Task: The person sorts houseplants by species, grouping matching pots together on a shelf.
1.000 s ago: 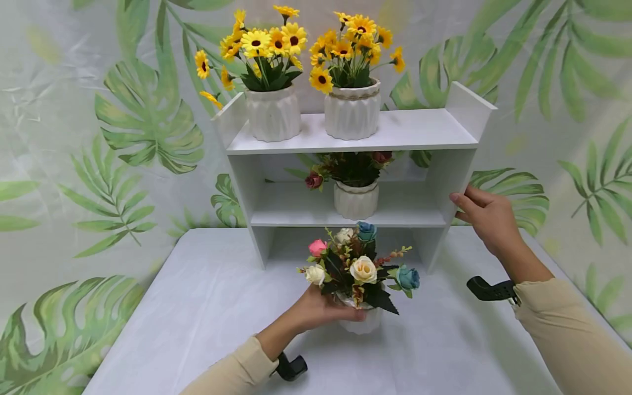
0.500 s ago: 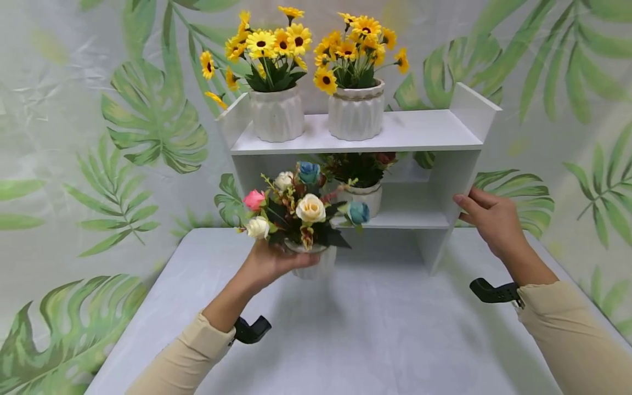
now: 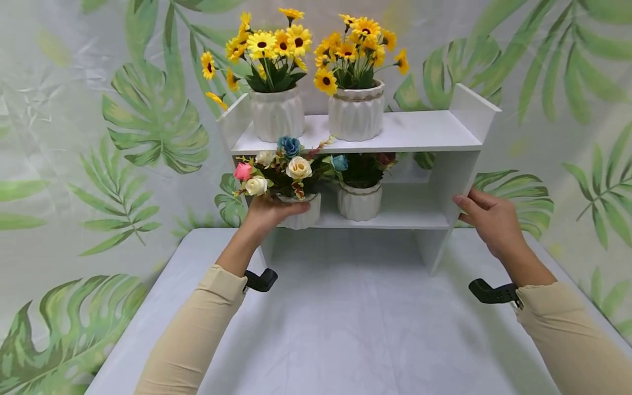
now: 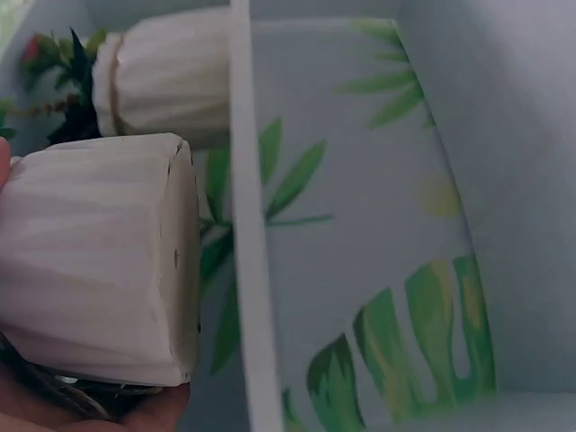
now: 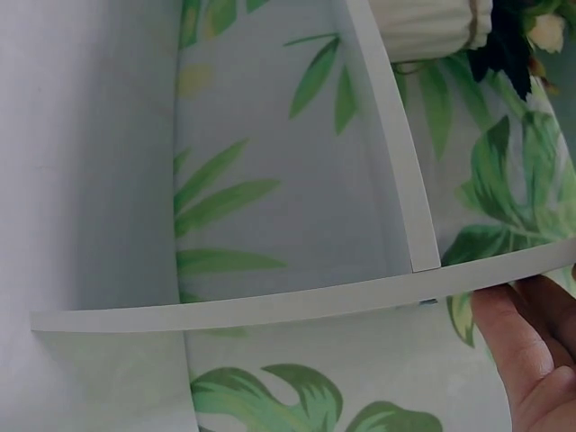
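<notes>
My left hand [image 3: 269,215] grips a white fluted flower pot [image 3: 303,211] of artificial roses [image 3: 296,167] in cream, pink and blue. In the head view, this pot overlaps the front edge of the middle board [image 3: 395,219] of a white shelf unit, to the left of a second white pot [image 3: 359,202] with dark red roses. The left wrist view shows the held pot's side and base [image 4: 184,261] close by the board edge [image 4: 247,216]. My right hand [image 3: 489,219] touches the outer face of the right side panel [image 5: 297,304], thumb near its front edge.
On the top board [image 3: 415,123] stand two white pots of yellow daisy-like flowers, one left [image 3: 277,115] and one right [image 3: 356,115]. The shelf unit stands on a white-covered table [image 3: 355,318]. A leaf-patterned cloth [image 3: 59,137] hangs behind.
My left hand has lifted the rose pot from low in front of the unit, up and leftward, to the middle board. My right hand stays on the side panel.
</notes>
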`<state>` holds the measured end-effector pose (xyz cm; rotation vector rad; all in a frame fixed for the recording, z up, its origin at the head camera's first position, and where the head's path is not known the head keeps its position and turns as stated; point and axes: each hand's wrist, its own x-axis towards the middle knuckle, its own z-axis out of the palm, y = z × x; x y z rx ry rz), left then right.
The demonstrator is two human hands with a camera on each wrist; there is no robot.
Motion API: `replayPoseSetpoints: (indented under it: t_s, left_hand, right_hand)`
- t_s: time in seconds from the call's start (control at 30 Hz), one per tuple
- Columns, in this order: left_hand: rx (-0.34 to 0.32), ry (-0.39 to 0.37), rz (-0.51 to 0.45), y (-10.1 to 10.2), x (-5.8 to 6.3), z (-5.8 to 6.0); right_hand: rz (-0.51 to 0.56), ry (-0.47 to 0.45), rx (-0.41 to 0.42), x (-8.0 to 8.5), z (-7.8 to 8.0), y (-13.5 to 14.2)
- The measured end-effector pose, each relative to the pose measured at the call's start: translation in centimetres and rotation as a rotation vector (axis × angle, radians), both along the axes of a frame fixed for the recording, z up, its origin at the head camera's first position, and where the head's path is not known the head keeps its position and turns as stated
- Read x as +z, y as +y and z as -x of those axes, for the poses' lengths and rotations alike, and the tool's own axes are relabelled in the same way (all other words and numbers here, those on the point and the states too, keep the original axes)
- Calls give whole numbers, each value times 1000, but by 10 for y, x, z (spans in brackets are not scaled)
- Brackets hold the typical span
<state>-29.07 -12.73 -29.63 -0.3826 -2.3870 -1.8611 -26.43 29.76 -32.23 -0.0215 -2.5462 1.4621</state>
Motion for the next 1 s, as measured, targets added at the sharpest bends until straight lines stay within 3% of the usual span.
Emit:
replayPoseSetpoints:
  t_s: [0.23, 0.5, 0.87, 1.0]
  left_hand:
    - [47, -69, 24, -1, -6, 14]
    - [106, -172, 82, -4, -5, 32]
    - [41, -141, 31, -14, -13, 44]
    - [117, -116, 89, -7, -15, 36]
  right_hand:
    - [-1, 10, -3, 2, -1, -1]
    - [-10, 4, 9, 3, -1, -5]
    - [2, -11, 1, 5, 2, -8]
    - [8, -27, 27, 1, 1, -3]
